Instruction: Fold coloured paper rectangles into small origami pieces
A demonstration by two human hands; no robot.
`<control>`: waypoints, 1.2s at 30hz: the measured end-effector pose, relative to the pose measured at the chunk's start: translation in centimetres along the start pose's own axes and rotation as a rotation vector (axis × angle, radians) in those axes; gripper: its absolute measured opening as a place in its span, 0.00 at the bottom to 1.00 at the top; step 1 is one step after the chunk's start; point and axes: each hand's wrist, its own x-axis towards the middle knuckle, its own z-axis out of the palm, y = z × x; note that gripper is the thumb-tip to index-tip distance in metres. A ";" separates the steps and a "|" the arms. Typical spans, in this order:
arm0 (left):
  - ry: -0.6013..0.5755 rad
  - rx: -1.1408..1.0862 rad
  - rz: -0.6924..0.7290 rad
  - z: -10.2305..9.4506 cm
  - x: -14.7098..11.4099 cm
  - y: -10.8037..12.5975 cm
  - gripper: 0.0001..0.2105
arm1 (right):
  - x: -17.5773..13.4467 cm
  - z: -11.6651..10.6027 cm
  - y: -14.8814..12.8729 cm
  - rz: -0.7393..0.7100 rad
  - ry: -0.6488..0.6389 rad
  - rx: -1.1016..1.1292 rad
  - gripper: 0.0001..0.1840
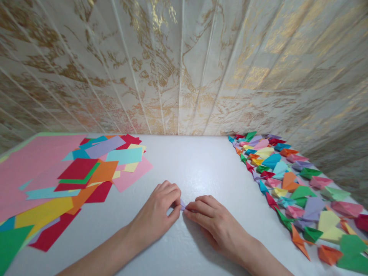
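Between my two hands is a small piece of folded lilac paper [183, 205], mostly covered by fingers. My left hand [164, 203] pinches it from the left with thumb and curled forefinger. From the other side, the fingertips of my right hand [212, 218] are pressed together on its right end. Both hands are low over the middle of the white table. How the paper is folded cannot be made out.
Loose coloured paper sheets [103, 170] overlap on the left, over a large pink sheet [25, 165]. Several rows of folded paper pieces [287, 180] in many colours line the right side of the white table [184, 161]. A patterned white-and-gold curtain [178, 69] hangs behind its far edge.
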 end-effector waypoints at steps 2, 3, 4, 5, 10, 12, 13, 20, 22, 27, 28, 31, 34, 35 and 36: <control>0.002 0.001 0.002 0.0 0.0 0.0 0.11 | 0.1 0.0 -0.1 0.004 -0.007 -0.003 0.17; 0.003 0.002 0.002 0.0 0.0 0.0 0.11 | 0.1 0.0 -0.1 0.004 -0.007 -0.005 0.17; 0.003 0.004 0.003 0.1 0.0 0.0 0.11 | 0.1 -0.1 -0.2 0.002 -0.005 -0.007 0.17; 0.003 0.007 0.005 0.1 0.0 0.0 0.11 | 0.2 -0.1 -0.2 -0.002 -0.001 -0.010 0.17; -0.002 0.042 -0.008 0.2 -0.1 0.0 0.12 | 0.2 -0.1 -0.1 -0.008 0.004 -0.027 0.16; -0.001 0.077 -0.009 0.2 -0.1 0.1 0.12 | 0.2 -0.1 -0.1 0.004 -0.016 -0.049 0.15; 0.001 0.096 -0.011 0.3 -0.1 0.2 0.12 | 0.2 -0.1 -0.1 0.009 -0.027 -0.061 0.15; 0.042 0.131 -0.050 0.5 -0.2 0.2 0.11 | 0.0 -0.3 -0.1 0.018 -0.049 -0.082 0.16; 0.048 0.126 -0.057 0.6 -0.2 0.2 0.11 | 0.0 -0.3 -0.1 0.021 -0.062 -0.095 0.16; 0.049 0.125 -0.067 0.6 -0.2 0.2 0.11 | 0.2 -0.1 -0.2 0.006 -0.060 -0.131 0.17; 0.049 0.122 -0.067 0.6 -0.2 0.2 0.11 | 0.2 0.0 -0.2 0.007 -0.055 -0.135 0.17; 0.055 0.104 -0.071 0.5 -0.2 0.2 0.10 | 0.3 0.1 -0.3 0.013 -0.050 -0.142 0.16; 0.053 0.077 -0.075 0.3 -0.2 0.2 0.09 | 0.2 0.2 -0.4 0.018 -0.046 -0.130 0.15; 0.047 0.073 -0.071 0.3 -0.2 0.2 0.09 | 0.2 0.2 -0.4 0.020 -0.043 -0.122 0.16; 0.038 0.071 -0.063 0.2 -0.3 0.1 0.08 | 0.1 0.2 -0.4 0.022 -0.039 -0.113 0.16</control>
